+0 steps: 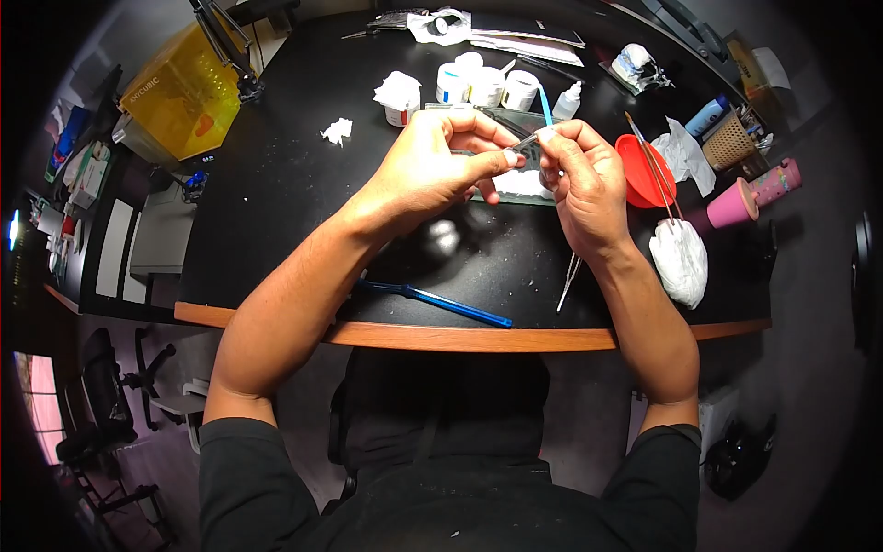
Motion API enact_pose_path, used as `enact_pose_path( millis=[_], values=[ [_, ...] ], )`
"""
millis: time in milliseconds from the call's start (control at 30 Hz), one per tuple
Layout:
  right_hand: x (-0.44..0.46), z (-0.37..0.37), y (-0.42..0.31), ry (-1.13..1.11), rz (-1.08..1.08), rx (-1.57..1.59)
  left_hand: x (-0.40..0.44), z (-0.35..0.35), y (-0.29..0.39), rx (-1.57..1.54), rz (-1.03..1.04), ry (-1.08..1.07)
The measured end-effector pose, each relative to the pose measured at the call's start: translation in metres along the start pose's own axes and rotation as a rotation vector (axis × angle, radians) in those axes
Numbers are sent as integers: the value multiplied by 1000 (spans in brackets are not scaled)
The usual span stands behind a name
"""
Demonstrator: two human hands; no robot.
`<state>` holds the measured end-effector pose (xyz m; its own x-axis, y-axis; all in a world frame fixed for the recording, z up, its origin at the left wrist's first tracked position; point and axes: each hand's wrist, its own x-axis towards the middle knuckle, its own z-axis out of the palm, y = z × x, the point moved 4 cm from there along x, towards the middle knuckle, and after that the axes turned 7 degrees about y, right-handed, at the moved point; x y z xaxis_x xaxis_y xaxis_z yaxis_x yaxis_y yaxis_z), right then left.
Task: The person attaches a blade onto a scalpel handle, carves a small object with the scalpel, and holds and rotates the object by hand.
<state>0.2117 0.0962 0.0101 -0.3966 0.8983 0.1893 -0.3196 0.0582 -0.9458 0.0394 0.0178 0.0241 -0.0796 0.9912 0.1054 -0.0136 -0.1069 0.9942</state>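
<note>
Pinching a thin greyish piece (pixel 525 143) between thumb and fingertips, the left hand (pixel 440 161) meets the right hand (pixel 585 175), whose grip is also pressed together on that piece's other end. The piece is held just above a greenish glass slab (pixel 524 200), partly hidden, with a soft-looking white material (pixel 521 183) on it. A slim blue stick (pixel 544 105) rises behind the right fingers; I cannot tell whether it is held. Below the right wrist a narrow pale rod (pixel 567 290) shows.

The worktop (pixel 276 202) is smooth, black and glossy, flecked with pale crumbs, its front edge banded in orange-brown wood. A blue handle (pixel 446 304) lies near that edge. Behind the slab, 3 squat white jars (pixel 486 87) cluster beside a small dropper bottle (pixel 568 99); crumpled white tissue (pixel 397 88) tops another jar (pixel 398 116). To the right are a round red bowl (pixel 636 170), a wadded white bundle (pixel 679 262), a woven tan basket (pixel 729 140) and a smooth pink cup (pixel 734 204).

Beyond, at left, sit a translucent yellow box (pixel 175 97) and a black chair (pixel 106 373) on a grey floor (pixel 207 488).
</note>
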Motion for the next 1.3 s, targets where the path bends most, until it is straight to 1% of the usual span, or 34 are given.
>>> enact_pose_path(
  millis=[200,400,600,800,1000,1300],
  values=[
    [-2,1,-2,-23,-9,-4,0,-1,1,9,23,-11],
    [-2,1,-4,-66,-1,-4,-1,-1,1,-7,-20,13],
    [-2,1,-4,-88,-9,-27,-2,-2,4,9,8,25],
    [-3,1,-4,-86,-11,-34,-1,-2,2,-23,-20,18],
    [-3,1,-3,-99,-24,-34,-1,2,-2,-41,38,31],
    [-4,3,-4,-99,-26,-47,1,1,-4,23,34,37]
  ],
)
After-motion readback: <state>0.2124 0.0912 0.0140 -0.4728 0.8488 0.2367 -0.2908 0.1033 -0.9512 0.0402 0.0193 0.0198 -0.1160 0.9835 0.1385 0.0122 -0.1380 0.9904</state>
